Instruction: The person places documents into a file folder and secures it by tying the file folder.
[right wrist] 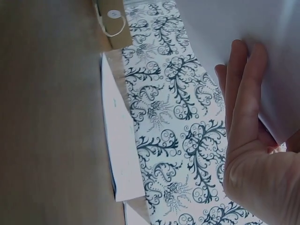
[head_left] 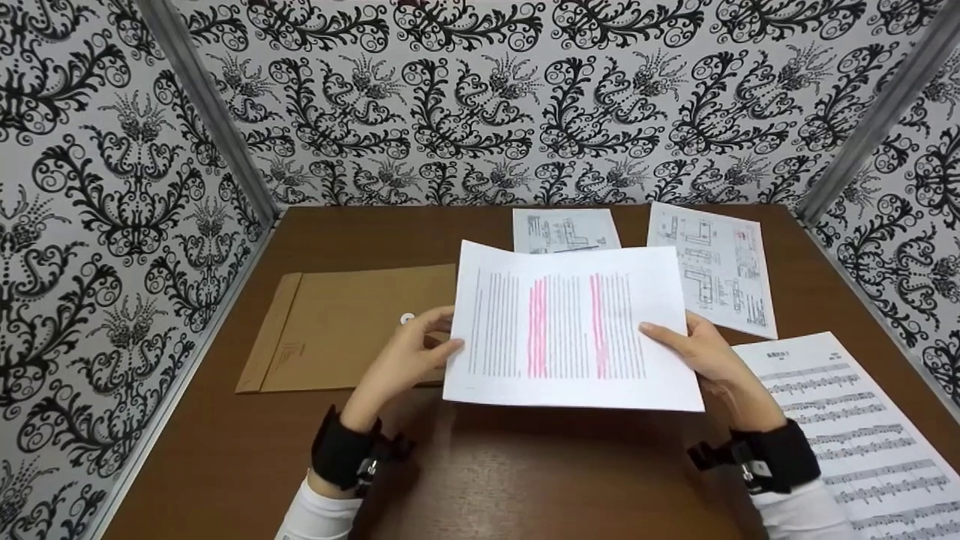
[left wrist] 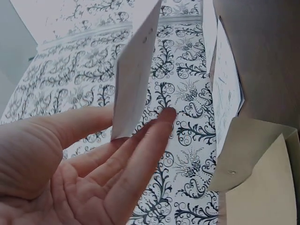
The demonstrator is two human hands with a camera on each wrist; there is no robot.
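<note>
A stack of white printed sheets (head_left: 562, 390), its top page marked with two bands of pink highlighting across the text lines, is held up above the table between both hands. The left hand (head_left: 405, 352) pinches the left edge, thumb on the near face and fingers behind, as the left wrist view also shows with the sheets (left wrist: 136, 79) edge-on. At the right edge the right hand (head_left: 712, 356) grips with its thumb on top; in the right wrist view its fingers spread against the underside. The lines of text run sideways to the head camera.
A brown string-tie envelope (head_left: 337, 330) lies at the left, partly behind the held sheets. Two technical drawings (head_left: 566, 229) (head_left: 724, 274) lie at the back and back right. Sheet music (head_left: 847, 427) covers the right front of the brown table (head_left: 525, 480). Patterned walls (head_left: 480, 97) enclose it.
</note>
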